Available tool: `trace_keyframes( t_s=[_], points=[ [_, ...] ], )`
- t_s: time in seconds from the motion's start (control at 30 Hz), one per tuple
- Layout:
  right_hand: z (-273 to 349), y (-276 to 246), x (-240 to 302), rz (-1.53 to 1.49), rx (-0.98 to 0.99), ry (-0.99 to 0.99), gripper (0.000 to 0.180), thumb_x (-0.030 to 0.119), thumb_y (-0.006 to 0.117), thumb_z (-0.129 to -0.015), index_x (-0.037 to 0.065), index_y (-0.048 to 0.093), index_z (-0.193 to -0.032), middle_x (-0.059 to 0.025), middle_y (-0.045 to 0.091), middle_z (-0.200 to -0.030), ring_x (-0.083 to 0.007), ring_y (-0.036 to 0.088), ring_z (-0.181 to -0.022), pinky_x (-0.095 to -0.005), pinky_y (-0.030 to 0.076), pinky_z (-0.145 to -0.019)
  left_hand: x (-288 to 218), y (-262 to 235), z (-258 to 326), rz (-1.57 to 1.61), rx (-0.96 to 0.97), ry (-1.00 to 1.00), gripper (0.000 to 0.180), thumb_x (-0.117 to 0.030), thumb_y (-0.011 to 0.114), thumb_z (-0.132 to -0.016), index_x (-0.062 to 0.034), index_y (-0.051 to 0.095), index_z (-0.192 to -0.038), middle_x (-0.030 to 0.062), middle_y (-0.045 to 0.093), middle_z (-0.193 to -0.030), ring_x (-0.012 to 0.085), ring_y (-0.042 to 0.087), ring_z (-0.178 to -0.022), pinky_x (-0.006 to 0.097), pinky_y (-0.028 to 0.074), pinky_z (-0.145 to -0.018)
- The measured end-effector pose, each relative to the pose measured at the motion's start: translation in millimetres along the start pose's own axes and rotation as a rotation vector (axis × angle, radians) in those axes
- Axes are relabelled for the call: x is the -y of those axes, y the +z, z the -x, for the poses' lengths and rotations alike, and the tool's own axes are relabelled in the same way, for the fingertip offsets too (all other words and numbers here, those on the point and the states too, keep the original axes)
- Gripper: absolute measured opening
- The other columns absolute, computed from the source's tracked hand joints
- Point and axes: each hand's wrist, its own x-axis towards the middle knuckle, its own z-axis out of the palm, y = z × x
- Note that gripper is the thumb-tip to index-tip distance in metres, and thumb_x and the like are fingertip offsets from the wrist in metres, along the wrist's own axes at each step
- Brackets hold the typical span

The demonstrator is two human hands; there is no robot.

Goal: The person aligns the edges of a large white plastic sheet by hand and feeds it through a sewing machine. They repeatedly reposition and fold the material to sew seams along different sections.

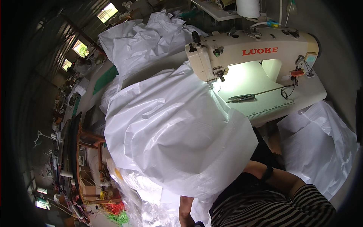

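Observation:
A large white woven plastic sheet (181,136) drapes over the near side of the table, its far edge running up to the needle area of a cream sewing machine (261,47). From the lower edge my left forearm (185,208) rises and goes under the sheet, hiding the left hand. My right forearm (281,179), with a dark band at the wrist, reaches left to the sheet's right edge. The fingers of my right hand are also covered by it. Under the machine's lit arm, small metal thread snips (242,98) lie on the white table (272,94).
Crumpled white sheeting (147,41) is heaped behind the machine's left end. Another white sheet (317,147) hangs at the right. A thread cone (248,8) stands above the machine. A wooden stand (89,140) and red and green strands (117,212) are at the left.

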Motion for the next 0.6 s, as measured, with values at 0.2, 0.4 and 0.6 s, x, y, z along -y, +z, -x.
trace_keyframes(
  t_s=[0.2,0.4,0.6],
  points=[
    [-22,24,0,0.206,-0.182,-0.100,0.024,0.017,0.072,-0.083,0.001,0.067,-0.101,-0.0143,0.069,-0.092,-0.0307,0.067,-0.085,-0.0410,0.052,-0.077,14,-33,-55,0.812,-0.328,-0.078,0.053,-0.027,0.053,-0.099,0.0035,0.043,-0.141,0.0174,0.046,-0.145,0.0286,0.043,-0.133,0.041,0.038,-0.109],
    [12,-17,70,-0.346,-0.261,0.192,0.016,0.010,0.067,-0.091,-0.001,0.065,-0.103,-0.0141,0.068,-0.104,-0.0217,0.064,-0.103,-0.0350,0.050,-0.091,-33,-135,-114,0.724,-0.479,0.060,0.049,-0.026,0.050,-0.101,0.0042,0.044,-0.139,0.0173,0.048,-0.142,0.0283,0.045,-0.130,0.040,0.038,-0.108],
    [12,-5,74,-0.681,-0.090,0.509,0.037,0.007,0.065,-0.094,0.000,0.053,-0.128,-0.0136,0.055,-0.135,-0.0230,0.053,-0.127,-0.0371,0.044,-0.106,-75,-197,-177,0.662,-0.437,0.117,0.047,-0.025,0.047,-0.102,0.0049,0.045,-0.138,0.0173,0.050,-0.140,0.0279,0.047,-0.127,0.039,0.038,-0.108]
  ],
)
